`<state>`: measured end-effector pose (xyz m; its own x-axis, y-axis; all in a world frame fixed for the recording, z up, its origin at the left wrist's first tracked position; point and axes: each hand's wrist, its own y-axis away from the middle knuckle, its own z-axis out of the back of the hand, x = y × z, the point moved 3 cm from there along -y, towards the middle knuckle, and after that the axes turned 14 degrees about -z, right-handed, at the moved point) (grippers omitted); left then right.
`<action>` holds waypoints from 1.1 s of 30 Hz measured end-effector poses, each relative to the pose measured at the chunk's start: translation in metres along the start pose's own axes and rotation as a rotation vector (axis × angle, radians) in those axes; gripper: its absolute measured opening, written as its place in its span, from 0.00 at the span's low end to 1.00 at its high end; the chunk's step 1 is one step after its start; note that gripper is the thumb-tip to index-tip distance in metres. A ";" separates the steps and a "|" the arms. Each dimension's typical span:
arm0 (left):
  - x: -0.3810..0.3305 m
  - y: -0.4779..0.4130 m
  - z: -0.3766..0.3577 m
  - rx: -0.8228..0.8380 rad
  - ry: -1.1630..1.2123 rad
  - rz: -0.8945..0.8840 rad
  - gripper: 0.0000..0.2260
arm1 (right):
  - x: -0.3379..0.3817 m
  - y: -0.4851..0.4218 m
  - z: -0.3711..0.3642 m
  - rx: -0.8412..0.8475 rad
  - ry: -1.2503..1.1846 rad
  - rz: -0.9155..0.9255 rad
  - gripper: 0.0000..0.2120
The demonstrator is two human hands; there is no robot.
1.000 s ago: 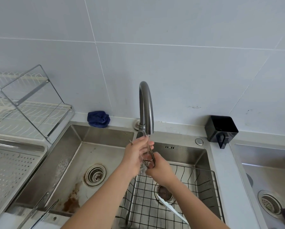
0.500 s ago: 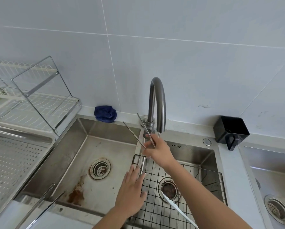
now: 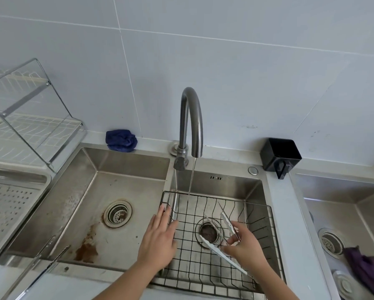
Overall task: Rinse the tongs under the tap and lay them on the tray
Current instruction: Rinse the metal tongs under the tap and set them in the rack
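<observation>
the right hand (image 3: pixel 244 247) is pinching the tongs (image 3: pixel 228 224) in a closed grip over the wire tray (image 3: pixel 266 228), below the running tap (image 3: pixel 191 118), while the left hand (image 3: pixel 158 241) is spreading open, empty; next, probably releasing them flat.

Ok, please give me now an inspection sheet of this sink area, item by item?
Surface: steel sink, brown stain in its left basin.
Job's things: thin metal tongs held over the wire basket; perforated tray at far left; tap running a thin stream.
Clutter: white tongs in the basket; another pair of tongs on the front edge; blue cloth; purple cloth.
Grippers: left hand open, at the basket's left rim; right hand pinching the metal tongs.
Cables: nothing seen.
Surroundings: tiled wall, dish rack, black holder.
</observation>
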<state>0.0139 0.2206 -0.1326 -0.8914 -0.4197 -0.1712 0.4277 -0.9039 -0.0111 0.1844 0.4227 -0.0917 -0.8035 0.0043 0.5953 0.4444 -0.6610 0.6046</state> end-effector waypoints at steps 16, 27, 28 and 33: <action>-0.001 0.000 0.000 -0.056 -0.016 -0.013 0.22 | -0.053 0.019 -0.017 -0.376 0.617 0.067 0.27; -0.003 -0.001 0.003 -0.003 -0.050 -0.022 0.22 | -0.034 0.034 -0.051 -0.463 0.666 0.344 0.18; -0.003 -0.001 0.002 -0.001 -0.050 -0.024 0.22 | -0.034 0.033 -0.051 -0.455 0.678 0.337 0.19; -0.002 -0.004 0.002 0.017 -0.019 -0.025 0.24 | -0.014 0.033 -0.061 -0.443 0.671 0.360 0.19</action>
<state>0.0137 0.2245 -0.1300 -0.9043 -0.3987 -0.1528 0.4032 -0.9151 0.0017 0.1862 0.3552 -0.1129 -0.7693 -0.6100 0.1901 0.6330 -0.7681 0.0967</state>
